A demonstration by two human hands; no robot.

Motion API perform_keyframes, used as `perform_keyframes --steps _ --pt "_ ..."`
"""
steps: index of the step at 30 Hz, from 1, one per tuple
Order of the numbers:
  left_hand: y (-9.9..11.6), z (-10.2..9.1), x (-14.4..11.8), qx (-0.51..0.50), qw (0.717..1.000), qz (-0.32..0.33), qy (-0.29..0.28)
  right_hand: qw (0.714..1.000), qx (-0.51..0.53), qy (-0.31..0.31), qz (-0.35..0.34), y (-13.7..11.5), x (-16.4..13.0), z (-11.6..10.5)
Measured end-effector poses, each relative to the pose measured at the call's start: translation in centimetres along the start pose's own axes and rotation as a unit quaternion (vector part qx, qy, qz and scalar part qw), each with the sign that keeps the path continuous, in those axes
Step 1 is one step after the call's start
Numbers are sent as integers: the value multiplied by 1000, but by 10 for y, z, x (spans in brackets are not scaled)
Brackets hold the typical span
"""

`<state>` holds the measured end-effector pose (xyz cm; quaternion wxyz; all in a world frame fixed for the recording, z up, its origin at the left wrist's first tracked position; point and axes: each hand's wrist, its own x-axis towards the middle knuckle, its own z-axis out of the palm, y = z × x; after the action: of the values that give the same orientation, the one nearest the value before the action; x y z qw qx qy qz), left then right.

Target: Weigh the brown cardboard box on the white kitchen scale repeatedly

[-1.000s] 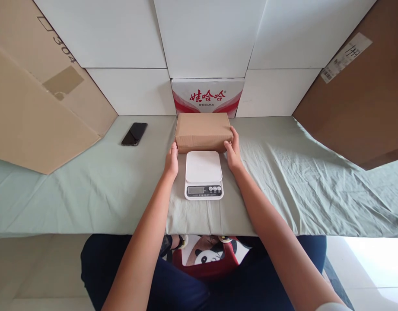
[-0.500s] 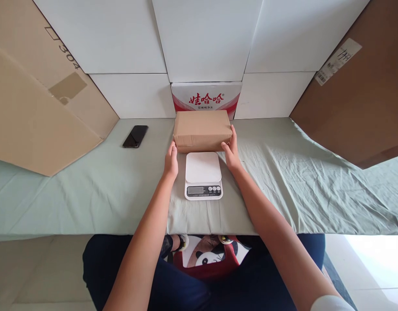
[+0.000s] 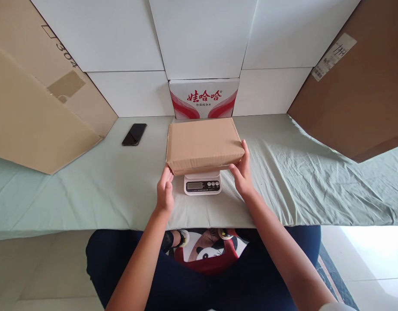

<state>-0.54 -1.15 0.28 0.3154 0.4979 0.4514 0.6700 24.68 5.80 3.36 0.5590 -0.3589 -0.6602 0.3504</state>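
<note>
A plain brown cardboard box (image 3: 203, 140) is held between my two hands, slightly tilted, above the white kitchen scale (image 3: 203, 188). My left hand (image 3: 165, 188) grips its near left corner, and my right hand (image 3: 242, 172) wraps round the near right corner with the thumb in front. The box covers most of the scale's weighing plate; the dark display and buttons show below its front edge. Whether the box touches the plate cannot be made out.
On the green cloth (image 3: 98, 190) a black smartphone (image 3: 134, 134) lies to the left. A white and red printed carton (image 3: 203, 97) stands at the back against white panels. Large cardboard sheets (image 3: 354, 95) flank the table on both sides.
Both hands have brought the cardboard box up and toward me, from behind the scale to over it. The weighing plate, visible before, is now mostly covered.
</note>
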Motion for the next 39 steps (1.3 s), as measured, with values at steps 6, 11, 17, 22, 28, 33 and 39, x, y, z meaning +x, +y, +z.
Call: perform_keyframes --steps 6,11,17,22,28,33,39 --pt "1 -1 -4 2 1000 -16 0 1000 -20 23 -6 -3 0 4" --pt "0 -1 -2 -1 1000 -16 9 999 -25 30 5 -6 -3 4" --pt "1 -1 -2 0 1000 -15 14 999 -25 40 19 -9 -3 4" --pt "1 -1 -2 5 1000 -19 17 998 -37 38 17 -11 -2 5" --pt "-1 -1 -2 7 1000 -13 17 998 -32 38 30 -12 -2 5" --pt "-2 -3 -1 0 1000 4 25 998 -12 55 32 -11 -2 3" --pt "-3 -4 0 -3 999 3 38 998 -18 53 34 -11 -3 3"
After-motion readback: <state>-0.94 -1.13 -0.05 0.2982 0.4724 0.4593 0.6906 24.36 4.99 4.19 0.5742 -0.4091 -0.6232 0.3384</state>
